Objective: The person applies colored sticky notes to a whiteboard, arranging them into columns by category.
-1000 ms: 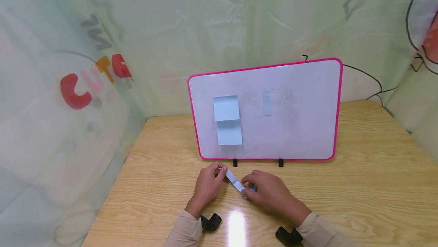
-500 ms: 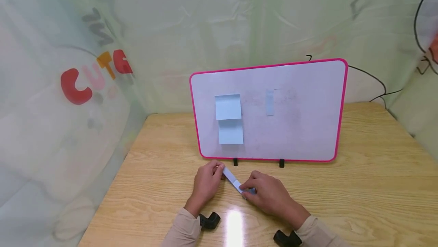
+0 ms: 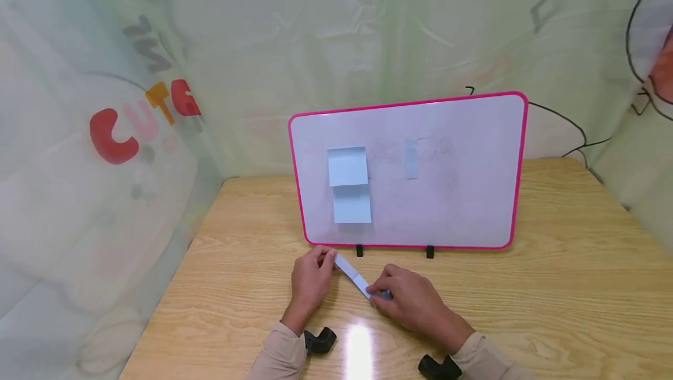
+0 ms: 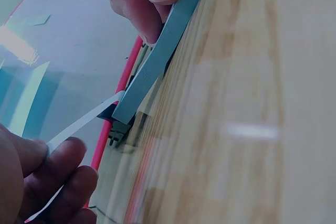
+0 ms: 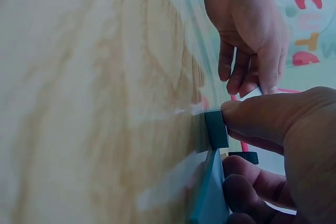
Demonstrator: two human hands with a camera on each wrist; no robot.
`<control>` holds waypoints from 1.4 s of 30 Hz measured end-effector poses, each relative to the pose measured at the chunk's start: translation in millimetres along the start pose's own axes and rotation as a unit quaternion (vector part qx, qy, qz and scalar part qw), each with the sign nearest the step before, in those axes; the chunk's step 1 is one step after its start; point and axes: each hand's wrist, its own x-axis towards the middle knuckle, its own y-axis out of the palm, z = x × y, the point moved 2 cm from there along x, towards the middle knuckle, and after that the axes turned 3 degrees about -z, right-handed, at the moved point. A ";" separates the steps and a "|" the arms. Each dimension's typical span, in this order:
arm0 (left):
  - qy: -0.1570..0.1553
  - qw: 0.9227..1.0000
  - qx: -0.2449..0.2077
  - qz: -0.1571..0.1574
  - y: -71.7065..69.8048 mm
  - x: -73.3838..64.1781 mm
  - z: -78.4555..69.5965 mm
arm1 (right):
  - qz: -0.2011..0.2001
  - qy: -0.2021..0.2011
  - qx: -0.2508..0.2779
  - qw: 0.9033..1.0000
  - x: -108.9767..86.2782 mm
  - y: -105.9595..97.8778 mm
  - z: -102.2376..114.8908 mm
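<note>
In the head view my left hand (image 3: 311, 279) pinches one end of a narrow pale strip (image 3: 344, 265). Seen from the left wrist, this strip (image 4: 81, 123) looks thin and pale, and it stretches to the lower end of a thicker blue pad of narrow sticky notes (image 4: 157, 61). My right hand (image 3: 412, 301) grips the pad between thumb and fingers, low over the table. In the right wrist view the pad (image 5: 216, 129) shows by the right thumb, with my left hand (image 5: 249, 27) beyond it. The right palm side is hidden in the head view.
A pink-framed whiteboard (image 3: 447, 193) stands on black feet (image 3: 430, 252) behind the hands. Two square blue sticky notes (image 3: 347, 166) and a narrow blue strip note (image 3: 412, 159) are stuck on it. Beneath lies a wooden table (image 3: 236, 286); a printed curtain (image 3: 252, 47) hangs behind.
My left hand has drawn away to the left from the right hand, and more of the strip shows between them. The right hand stays nearly in place, still gripping the pad.
</note>
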 end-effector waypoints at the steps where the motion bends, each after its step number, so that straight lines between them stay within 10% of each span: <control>1: -0.004 1.000 -0.001 -0.002 0.3 0.0 -0.1 | -0.001 0.001 0.000 1.000 -0.8 -0.3 -0.2; 19: -0.056 0.995 -0.075 -0.021 -3.9 -4.1 0.3 | -0.011 -0.007 0.004 1.000 -5.6 -2.3 2.5; 42: 0.059 0.985 -0.158 0.021 -2.1 -10.8 -18.5 | -0.004 0.022 0.010 1.000 -7.5 -2.4 -2.4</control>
